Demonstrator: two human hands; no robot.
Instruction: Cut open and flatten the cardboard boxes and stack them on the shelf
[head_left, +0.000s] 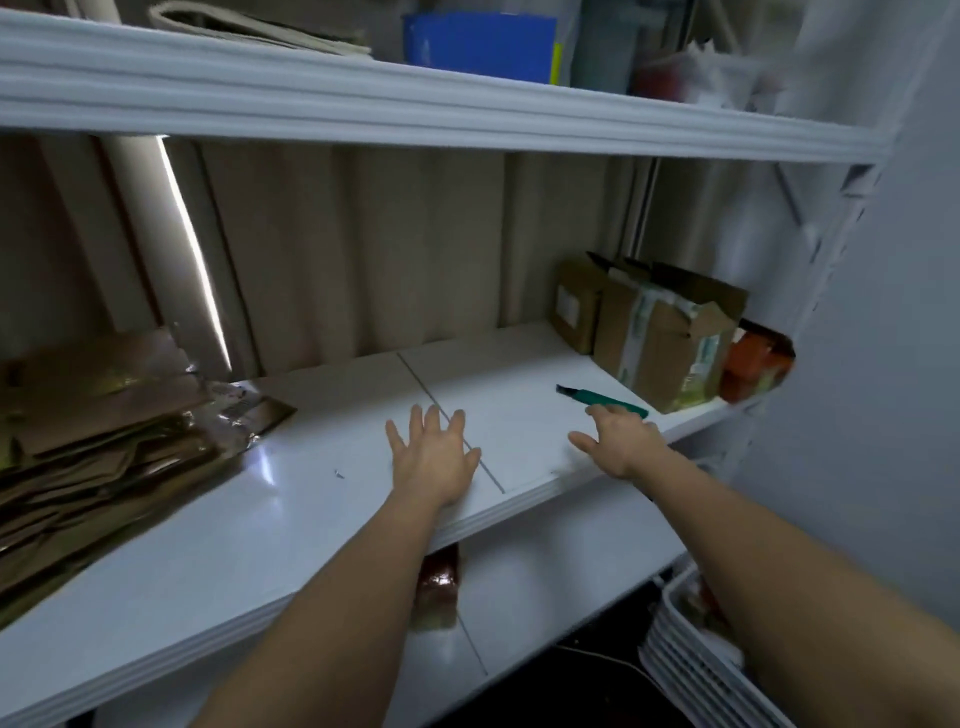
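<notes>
Both hands lay over the white shelf (291, 499) near its front edge. The left hand (434, 457) was released, fingers spread flat; the right hand (618, 441) was also released, fingertips at the green utility knife (602, 399) — contact could not be told. Flattened cardboard (104, 436) was stacked at the shelf's left end; uncut cardboard boxes (649, 332) stood at the right rear — bare surface lay between.
</notes>
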